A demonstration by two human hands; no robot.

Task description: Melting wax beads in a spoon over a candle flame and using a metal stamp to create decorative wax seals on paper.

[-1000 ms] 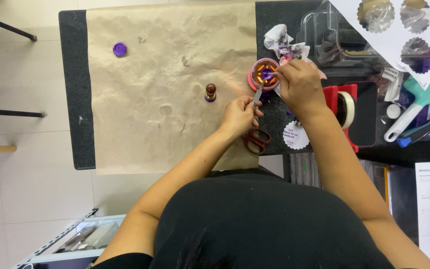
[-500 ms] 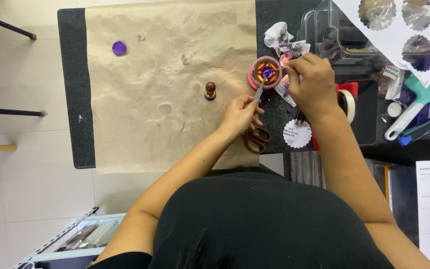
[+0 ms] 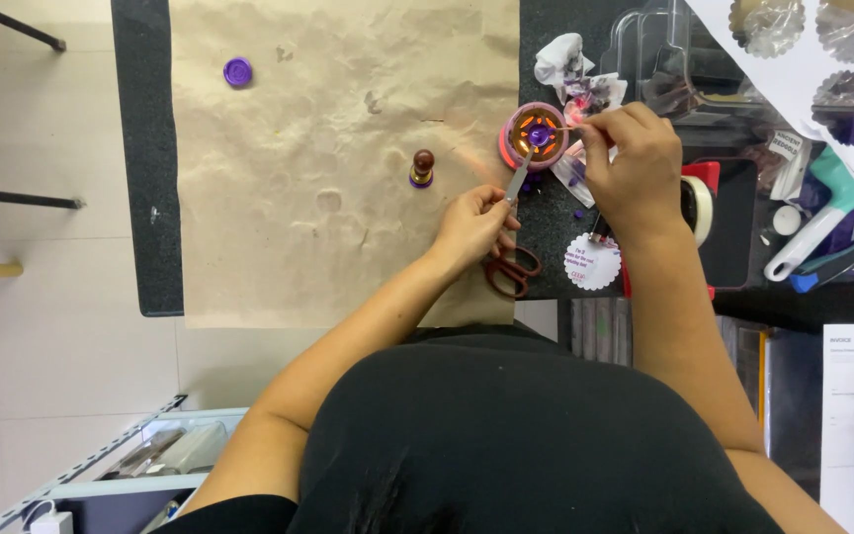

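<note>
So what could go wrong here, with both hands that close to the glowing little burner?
The burner glows orange, and the right hand sits right beside it, so a burn seems possible. The left hand holds a metal tool into it, which may heat up. Crumpled tissue lies near and might scorch.

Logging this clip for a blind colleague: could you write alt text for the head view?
Seen from above, a person's left hand holds a thin metal tool and the right hand a slim stick over a small round pink melting pot with purple wax. Crumpled brown paper beside it bears a wooden-handled stamp and a purple seal.
</note>
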